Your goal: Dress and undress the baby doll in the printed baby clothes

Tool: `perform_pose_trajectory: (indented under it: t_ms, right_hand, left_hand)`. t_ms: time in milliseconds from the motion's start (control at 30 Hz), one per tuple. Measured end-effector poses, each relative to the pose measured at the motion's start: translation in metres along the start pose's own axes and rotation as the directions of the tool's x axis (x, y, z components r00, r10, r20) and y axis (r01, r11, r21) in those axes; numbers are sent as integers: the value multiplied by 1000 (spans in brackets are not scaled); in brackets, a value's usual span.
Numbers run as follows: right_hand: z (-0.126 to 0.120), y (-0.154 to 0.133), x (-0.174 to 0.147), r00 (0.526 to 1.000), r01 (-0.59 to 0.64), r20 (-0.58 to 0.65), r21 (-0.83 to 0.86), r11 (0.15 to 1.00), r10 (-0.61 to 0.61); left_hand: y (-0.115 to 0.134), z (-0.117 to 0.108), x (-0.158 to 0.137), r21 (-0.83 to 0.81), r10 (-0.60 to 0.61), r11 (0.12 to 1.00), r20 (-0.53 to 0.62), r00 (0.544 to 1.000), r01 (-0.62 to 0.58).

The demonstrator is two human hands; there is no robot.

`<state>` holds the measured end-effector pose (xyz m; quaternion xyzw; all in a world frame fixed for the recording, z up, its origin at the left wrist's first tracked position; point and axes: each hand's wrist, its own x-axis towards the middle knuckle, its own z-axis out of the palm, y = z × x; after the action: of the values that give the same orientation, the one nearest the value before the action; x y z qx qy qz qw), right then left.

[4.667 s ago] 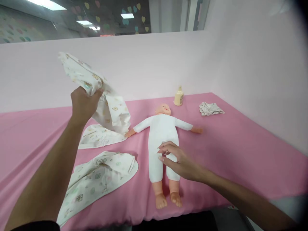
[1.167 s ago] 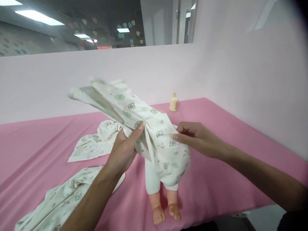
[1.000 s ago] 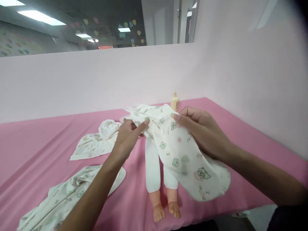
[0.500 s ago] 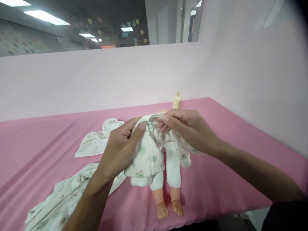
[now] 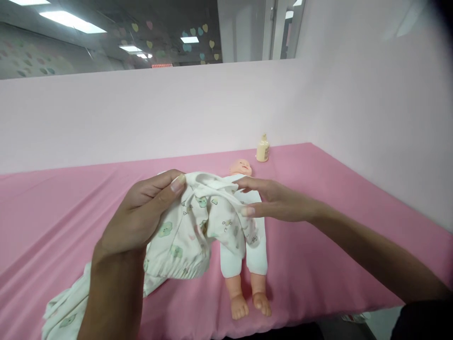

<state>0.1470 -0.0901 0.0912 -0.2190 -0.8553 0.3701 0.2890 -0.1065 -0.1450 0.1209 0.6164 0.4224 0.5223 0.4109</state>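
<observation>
My left hand (image 5: 145, 212) pinches the waistband of a pair of baby pants (image 5: 191, 222), white with green and brown animal prints. The pants hang down in front of me, one gathered cuff showing at lower left. At the other end of the waistband is my right hand (image 5: 276, 200), thumb and fingers apart, its fingertips at the edge of the cloth. Behind the pants a baby doll (image 5: 256, 255) in white clothing lies on its back, bare feet towards me. Part of its body is hidden by the cloth.
The doll lies on a pink-covered padded table (image 5: 318, 264). A cream pump bottle (image 5: 263, 148) stands near the doll's head by the wall. Another printed cloth (image 5: 67, 307) lies at lower left, partly behind my left forearm. White walls (image 5: 159, 118) border the back and right.
The pants have moved left and spread wider with my left hand. My right hand has loosened from a pinch, its fingers now apart. The doll's head and bottle show more fully.
</observation>
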Motion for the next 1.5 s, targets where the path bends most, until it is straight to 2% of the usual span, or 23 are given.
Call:
perform_pose_trajectory:
  t_ms: [67,100,200,300,367,533,667,733,800,867,900,967,1033,1133,1200,1300,1400,1500]
  right_hand:
    - [0,1,3,998,-10,63,133,991,1]
    - [0,1,4,999,-18,42,180,983,11]
    - [-1,-3,4,984,-35,-164,200,979,68]
    - [-7,-18,6,902,-59,-420,95,994,94]
    - [-11,-30,9,855,-66,-514,35,997,74]
    - [-11,-49,22,849,-27,-528,-36,999,4]
    - [-11,-57,29,809,36,-581,-108,993,-93]
    - [-15,-64,29,789,80,-597,-136,988,-146]
    - [-23,-71,25,780,97,-602,-151,984,-170]
    - [-34,-78,18,775,75,-612,-161,984,-159]
    - [-39,-79,15,767,53,-625,-164,985,-145]
    - [-48,-79,8,750,-12,-653,-171,985,-104]
    - [-55,-72,2,737,-69,-672,-191,979,-79]
    - [-61,-55,-3,756,-142,-652,-253,957,-60]
    - [-65,-44,-4,802,-191,-597,-286,939,-19]
    - [-72,-30,-5,871,-252,-483,-297,921,83]
    - [-78,-21,-3,894,-294,-422,-298,908,151]
    - [-80,-13,-2,904,-312,-389,-311,898,179]
  left_hand:
    - [1,3,-1,-61,-30,998,-60,998,26]
    - [1,4,0,-61,-38,998,-81,996,34]
    - [-3,3,6,72,0,997,-135,991,10]
    - [-10,0,18,312,78,950,-152,985,-27]
    - [-15,1,25,411,113,910,-117,987,-55]
    - [-24,28,20,470,199,866,-11,980,-171]
    - [-31,58,5,531,210,812,119,970,-241]
    - [-37,63,3,571,187,783,160,969,-245]
    - [-41,58,8,601,157,764,179,971,-234]
    - [-40,43,17,631,170,746,129,977,-213]
    - [-37,33,21,655,200,732,55,978,-186]
    - [-28,12,27,718,291,688,-137,947,-107]
    - [-16,-6,28,744,334,668,-280,900,-17]
    - [0,-23,22,710,297,701,-375,878,66]
    - [6,-29,17,683,226,723,-381,897,108]
    - [11,-36,12,701,167,701,-341,925,131]
    - [12,-40,13,714,182,685,-360,915,145]
    - [11,-40,17,679,178,713,-414,893,173]
